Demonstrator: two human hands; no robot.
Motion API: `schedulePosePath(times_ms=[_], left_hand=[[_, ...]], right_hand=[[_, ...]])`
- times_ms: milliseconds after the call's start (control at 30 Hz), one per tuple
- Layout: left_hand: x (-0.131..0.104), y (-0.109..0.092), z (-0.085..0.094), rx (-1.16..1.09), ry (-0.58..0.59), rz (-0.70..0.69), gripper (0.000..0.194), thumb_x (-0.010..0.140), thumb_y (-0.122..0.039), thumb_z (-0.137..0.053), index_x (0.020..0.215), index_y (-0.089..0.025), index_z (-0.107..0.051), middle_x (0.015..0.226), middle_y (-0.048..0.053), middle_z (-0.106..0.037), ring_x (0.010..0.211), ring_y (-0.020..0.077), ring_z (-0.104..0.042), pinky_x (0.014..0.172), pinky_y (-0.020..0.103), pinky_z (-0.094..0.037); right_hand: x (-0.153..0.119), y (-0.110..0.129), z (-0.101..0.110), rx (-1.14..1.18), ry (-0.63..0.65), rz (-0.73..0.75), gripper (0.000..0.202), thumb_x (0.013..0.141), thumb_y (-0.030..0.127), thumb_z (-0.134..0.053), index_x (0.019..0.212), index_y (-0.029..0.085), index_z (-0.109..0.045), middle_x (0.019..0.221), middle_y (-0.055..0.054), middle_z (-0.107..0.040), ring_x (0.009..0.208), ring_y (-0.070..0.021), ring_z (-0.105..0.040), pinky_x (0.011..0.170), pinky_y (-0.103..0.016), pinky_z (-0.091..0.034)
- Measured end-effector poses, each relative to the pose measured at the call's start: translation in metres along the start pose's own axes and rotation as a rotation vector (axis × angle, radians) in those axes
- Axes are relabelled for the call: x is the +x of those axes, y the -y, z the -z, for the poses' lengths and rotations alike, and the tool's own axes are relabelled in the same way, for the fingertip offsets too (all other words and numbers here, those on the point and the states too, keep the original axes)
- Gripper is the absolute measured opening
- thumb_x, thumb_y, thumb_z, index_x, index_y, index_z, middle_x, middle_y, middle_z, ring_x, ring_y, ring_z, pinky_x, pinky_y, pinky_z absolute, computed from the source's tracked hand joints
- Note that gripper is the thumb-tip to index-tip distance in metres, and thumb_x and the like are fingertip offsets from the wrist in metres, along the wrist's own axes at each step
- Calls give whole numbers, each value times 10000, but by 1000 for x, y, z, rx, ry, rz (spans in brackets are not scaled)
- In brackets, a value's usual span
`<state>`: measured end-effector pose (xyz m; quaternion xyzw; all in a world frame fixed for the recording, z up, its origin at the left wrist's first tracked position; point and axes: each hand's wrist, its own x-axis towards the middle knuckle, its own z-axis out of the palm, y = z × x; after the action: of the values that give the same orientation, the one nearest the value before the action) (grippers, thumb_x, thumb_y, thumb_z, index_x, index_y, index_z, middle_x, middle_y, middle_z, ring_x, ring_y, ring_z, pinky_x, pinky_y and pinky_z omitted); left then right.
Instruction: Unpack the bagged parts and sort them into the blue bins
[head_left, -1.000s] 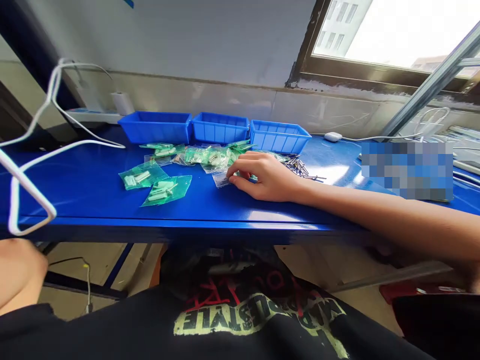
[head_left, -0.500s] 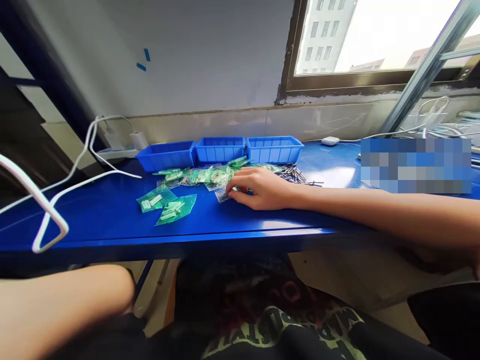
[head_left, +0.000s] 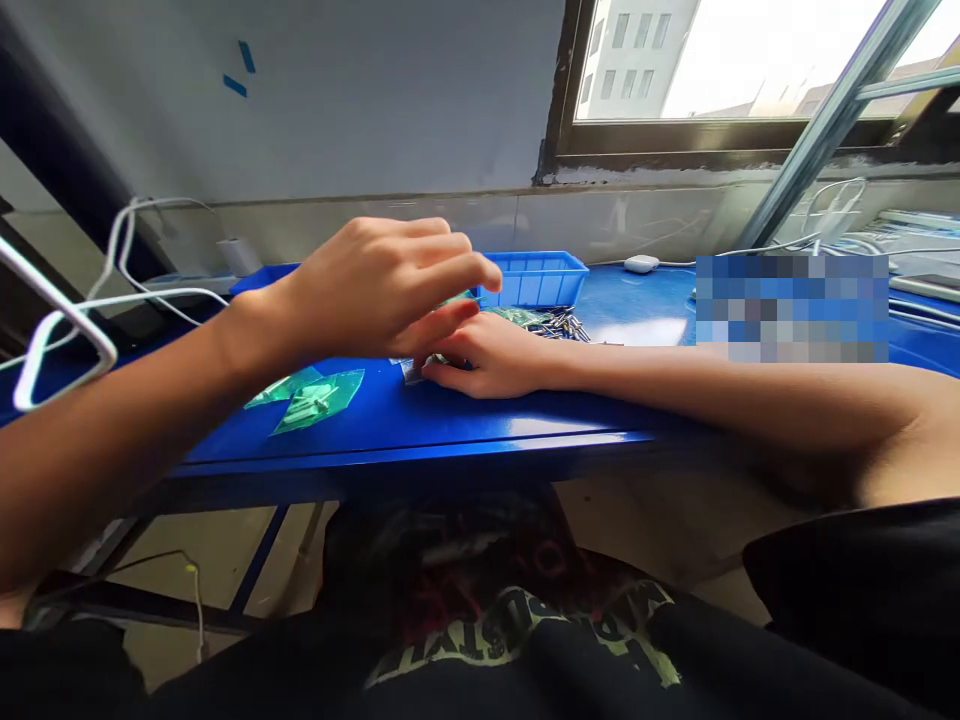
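Observation:
My right hand (head_left: 491,358) rests on the blue table (head_left: 480,425), fingertips pinched on a small clear bag (head_left: 413,370). My left hand (head_left: 375,290) hovers above and just left of it, fingers curled with thumb and forefinger pointing toward the bag; nothing is visible in it. Green plastic bags (head_left: 319,395) holding small white parts lie left of the hands. My left hand hides most of the other green bags behind it. A pile of dark metal pins (head_left: 559,322) lies just beyond my right wrist.
Blue bins (head_left: 541,278) stand in a row at the table's back, partly hidden by my left hand. White cables (head_left: 67,320) loop at the left, with a white plug (head_left: 238,256) near the wall. A small white device (head_left: 641,264) lies by the window sill.
My left arm rose from below the table edge and reached over the table to just above my right hand. My right hand slid the clear bag slightly left.

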<state>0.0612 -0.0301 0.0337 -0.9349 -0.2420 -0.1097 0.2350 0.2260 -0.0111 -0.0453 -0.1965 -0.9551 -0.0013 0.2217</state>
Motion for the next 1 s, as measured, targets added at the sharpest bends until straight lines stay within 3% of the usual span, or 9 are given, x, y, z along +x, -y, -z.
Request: schedulePosePath(times_ms=[133, 333, 533, 1000], left_hand=[[17, 33, -34, 26, -18, 79, 442, 959, -370, -279, 1247, -138, -521, 1115, 75, -606, 1067, 197, -551, 930, 353, -438], [-1, 72, -79, -37, 166, 141, 341, 933, -332, -370, 1157, -187, -582, 1115, 70, -630, 1053, 212, -564, 874, 303, -448], [-9, 71, -81, -135, 213, 199, 319, 944, -318, -343, 1070, -186, -604, 1082, 55, -658, 972, 190, -601, 805, 269, -440], [-5, 68, -84, -160, 294, 253, 363, 954, -342, -311, 1097, -166, -594, 1104, 89, -619, 1009, 210, -577, 872, 303, -433]], right_hand=[[0, 3, 2, -31, -7, -26, 210, 911, 217, -497, 1003, 158, -676, 922, -57, -680, 796, -140, -578, 769, -297, -432], [1, 4, 0, -35, -16, -20, 205, 912, 217, -506, 1012, 171, -680, 946, -55, -698, 884, -156, -615, 842, -317, -454], [2, 9, 3, -48, 0, -9, 224, 917, 220, -497, 1013, 161, -690, 992, -75, -710, 934, -175, -636, 890, -341, -461], [4, 9, 2, -2, 0, -50, 211, 901, 217, -516, 1011, 153, -685, 955, -79, -697, 898, -168, -629, 831, -315, -466]])
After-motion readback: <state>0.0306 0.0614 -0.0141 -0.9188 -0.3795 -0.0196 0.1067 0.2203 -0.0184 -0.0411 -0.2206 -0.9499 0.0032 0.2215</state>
